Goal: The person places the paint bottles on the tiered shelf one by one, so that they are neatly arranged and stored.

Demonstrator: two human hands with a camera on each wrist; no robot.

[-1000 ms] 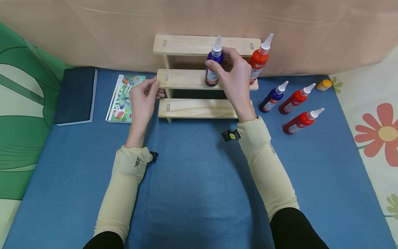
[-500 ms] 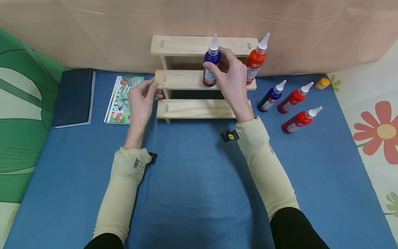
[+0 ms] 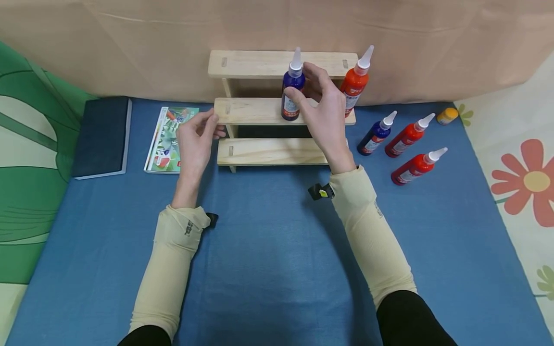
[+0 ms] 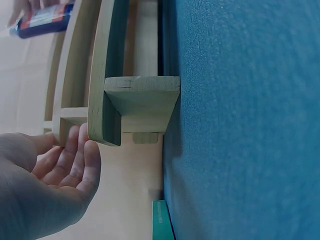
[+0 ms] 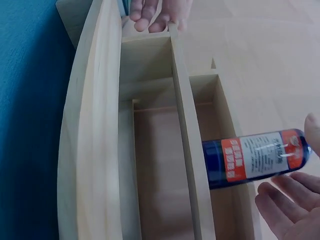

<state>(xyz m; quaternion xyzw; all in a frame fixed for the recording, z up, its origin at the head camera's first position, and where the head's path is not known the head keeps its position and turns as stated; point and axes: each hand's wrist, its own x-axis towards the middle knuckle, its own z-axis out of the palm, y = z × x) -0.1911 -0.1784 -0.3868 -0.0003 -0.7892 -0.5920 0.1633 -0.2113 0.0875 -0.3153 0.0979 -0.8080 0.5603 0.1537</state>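
A three-tier wooden shelf stands against the back. At the left end of its middle tier, my left hand pinches the board between thumb and fingers; in the left wrist view the left hand has its fingers curled at the board's end. A blue squeeze bottle with a white pointed nozzle stands upright on the middle tier. My right hand holds this bottle, thumb across its front and fingers at its right side. In the right wrist view the bottle meets the tier with its base.
An orange bottle stands at the middle tier's right end. Right of the shelf are a blue bottle, two red bottles and a yellow-capped jar. A dark book and a colourful booklet lie left.
The head view has shifted slightly, moving the scene a little left. Both hands stay at the shelf and the blue bottle remains on the middle tier.
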